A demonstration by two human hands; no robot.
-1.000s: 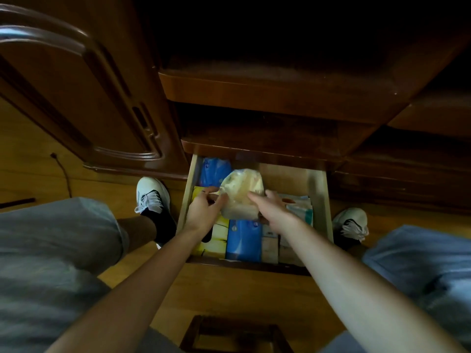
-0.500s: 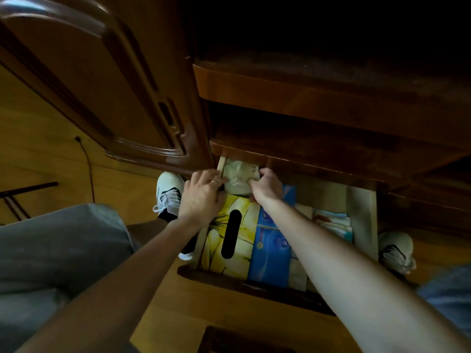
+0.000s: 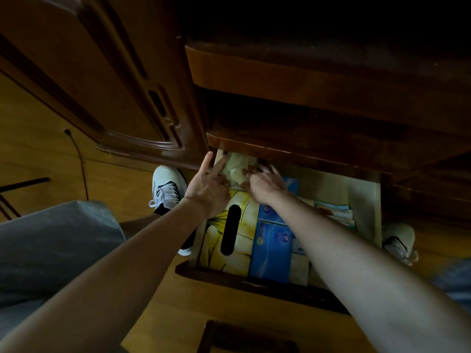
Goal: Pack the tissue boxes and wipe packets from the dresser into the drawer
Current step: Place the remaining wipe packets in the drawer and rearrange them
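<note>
Pale yellowish soft packet point(image 3: 239, 168) sits at the back-left corner of the open drawer point(image 3: 364, 200), just under the dresser's overhanging ledge point(image 3: 293, 149), centre of frame. Left hand point(image 3: 207, 188) is mostly open, fingers spread and pointing up, fingertips pressing on the packet's left edge; no real grasp. Right hand point(image 3: 265, 186) is motion-blurred, fingers curled onto the packet's right side; cannot tell if it grips or just pushes. Below them, a yellow tissue box point(image 3: 244, 233) with a dark oval slot lies flat, a blue box point(image 3: 272, 240) touching its right side, more packets point(image 3: 336, 214) at right. Judgement: the packet is being tucked into the rear gap. Risk: the packet bunches up under the ledge and jams the drawer on closing; fingers could get pinched there too.
</note>
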